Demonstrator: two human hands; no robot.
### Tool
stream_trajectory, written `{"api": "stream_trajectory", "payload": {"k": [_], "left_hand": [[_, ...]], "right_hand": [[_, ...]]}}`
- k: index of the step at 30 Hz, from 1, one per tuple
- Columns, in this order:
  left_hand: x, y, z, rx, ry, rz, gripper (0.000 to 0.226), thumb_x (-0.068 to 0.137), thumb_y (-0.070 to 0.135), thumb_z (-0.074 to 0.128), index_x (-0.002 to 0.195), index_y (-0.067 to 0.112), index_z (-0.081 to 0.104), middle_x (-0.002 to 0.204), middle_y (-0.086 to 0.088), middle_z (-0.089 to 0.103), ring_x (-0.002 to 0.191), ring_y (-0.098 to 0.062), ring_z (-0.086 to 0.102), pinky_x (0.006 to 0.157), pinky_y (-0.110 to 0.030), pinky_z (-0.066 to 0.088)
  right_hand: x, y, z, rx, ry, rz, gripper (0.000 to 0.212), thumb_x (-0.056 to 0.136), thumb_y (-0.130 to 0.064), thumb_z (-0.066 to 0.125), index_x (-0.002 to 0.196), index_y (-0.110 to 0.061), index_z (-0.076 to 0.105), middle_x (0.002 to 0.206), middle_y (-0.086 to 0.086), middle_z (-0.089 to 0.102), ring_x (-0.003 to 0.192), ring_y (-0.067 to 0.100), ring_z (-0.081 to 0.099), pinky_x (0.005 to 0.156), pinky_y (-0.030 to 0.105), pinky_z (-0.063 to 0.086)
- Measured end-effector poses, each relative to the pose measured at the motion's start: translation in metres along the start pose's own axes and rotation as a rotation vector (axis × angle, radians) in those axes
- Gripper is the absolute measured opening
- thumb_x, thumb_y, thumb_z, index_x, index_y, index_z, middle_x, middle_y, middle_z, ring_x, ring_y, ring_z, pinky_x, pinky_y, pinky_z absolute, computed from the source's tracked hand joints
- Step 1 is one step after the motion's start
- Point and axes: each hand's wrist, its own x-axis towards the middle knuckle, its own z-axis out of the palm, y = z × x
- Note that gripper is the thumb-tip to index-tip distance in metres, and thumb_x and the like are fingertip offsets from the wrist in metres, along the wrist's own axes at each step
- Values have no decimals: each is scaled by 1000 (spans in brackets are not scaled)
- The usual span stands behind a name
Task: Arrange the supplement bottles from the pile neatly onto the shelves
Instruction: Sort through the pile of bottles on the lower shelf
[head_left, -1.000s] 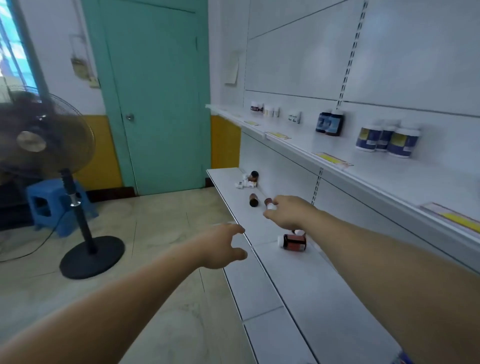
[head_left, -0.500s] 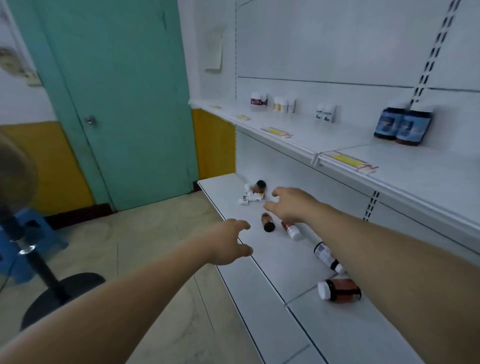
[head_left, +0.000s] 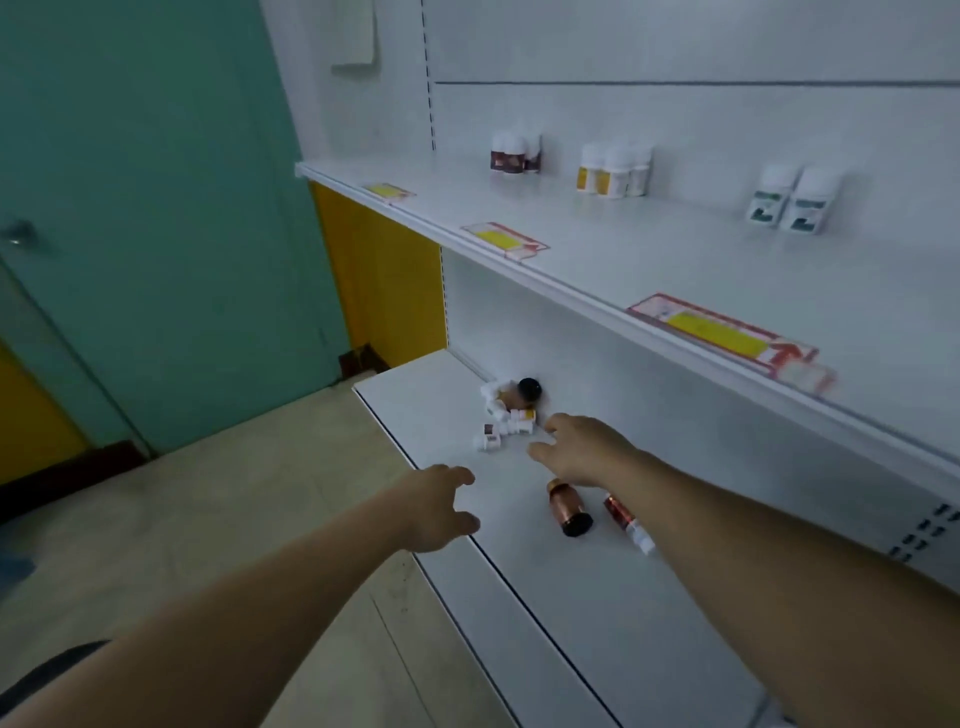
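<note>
A pile of small supplement bottles, white ones and a brown one with a black cap, lies at the far end of the low white shelf. My right hand reaches over the shelf with fingers spread, just right of the pile and holding nothing. Below it lie an amber bottle on its side and a red bottle with a white cap. My left hand hovers over the shelf's front edge, fingers loosely bent and empty.
The upper shelf carries standing bottles: dark-labelled ones, yellow-labelled ones and two green-labelled ones. Yellow price tags line its front edge. A teal door and tiled floor lie left.
I have moved closer to the pile. My right hand has gone past the amber and red bottles towards the pile. The left hand has moved forward along the shelf edge.
</note>
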Motion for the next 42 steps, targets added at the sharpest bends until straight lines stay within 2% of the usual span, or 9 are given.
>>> {"api": "stream_trajectory", "payload": {"k": [15, 22, 25, 29, 31, 34, 37, 39, 42], "left_hand": [[249, -158, -30, 65, -269, 270, 64, 93, 43, 52, 147, 23, 26, 154, -3, 26, 138, -22, 31, 110, -32, 29], [340, -158, 35, -59, -112, 283, 67, 88, 42, 61, 145, 26, 31, 148, -2, 36, 132, -24, 38, 108, -38, 34], [361, -149, 66, -145, 16, 260, 64, 80, 49, 66, 136, 27, 42, 134, 1, 50, 118, -23, 47, 96, -38, 42], [371, -143, 84, -147, 154, 294, 37, 84, 42, 61, 117, 28, 55, 111, 0, 61, 107, -22, 48, 84, -33, 38], [371, -147, 84, -246, 171, 266, 31, 85, 35, 63, 113, 25, 59, 106, -3, 61, 102, -22, 51, 83, -31, 41], [364, -159, 72, -447, 149, 188, 26, 85, 27, 65, 109, 19, 63, 105, -1, 60, 92, -18, 54, 75, -23, 39], [344, -174, 48, -866, 59, -33, 25, 84, 16, 64, 108, 18, 66, 108, -4, 62, 91, -19, 59, 79, -28, 49], [323, -180, 27, -1272, -77, -147, 31, 84, 1, 58, 110, 15, 65, 109, -16, 64, 94, -27, 63, 85, -39, 55], [283, -187, -9, -1576, -189, -141, 29, 88, -4, 51, 109, 14, 57, 109, -18, 60, 96, -36, 61, 80, -50, 56]], "right_hand": [[215, -35, 90, 91, -8, 312, 57, 97, -38, 50, 145, -14, 34, 148, 10, 40, 132, 26, 41, 103, 31, 35], [296, 6, 141, 77, -15, 276, 47, 94, -16, 50, 140, -17, 41, 138, 10, 50, 120, 28, 50, 98, 33, 42], [312, 23, 158, 16, -25, 204, 61, 93, -8, 47, 150, -21, 28, 149, 10, 36, 131, 29, 40, 107, 39, 36], [322, 38, 170, -77, 69, 102, 56, 92, -12, 52, 145, -26, 40, 142, 14, 32, 125, 33, 38, 104, 39, 38], [322, 39, 173, -83, 145, 93, 46, 91, -20, 58, 136, -24, 51, 137, 13, 35, 120, 32, 41, 98, 39, 42], [313, 34, 177, -200, 203, 139, 38, 93, -30, 55, 128, -15, 52, 138, 11, 36, 116, 30, 43, 90, 34, 43], [301, 24, 183, -284, 223, 192, 34, 96, -29, 47, 125, -11, 49, 138, 12, 40, 118, 27, 43, 92, 33, 40], [291, 12, 184, -160, 241, 256, 29, 96, -24, 47, 120, -10, 51, 126, 11, 53, 111, 27, 49, 86, 32, 41], [265, -12, 176, 255, 333, 336, 20, 95, -20, 50, 111, -8, 52, 104, 6, 55, 91, 22, 51, 69, 27, 36]]}}
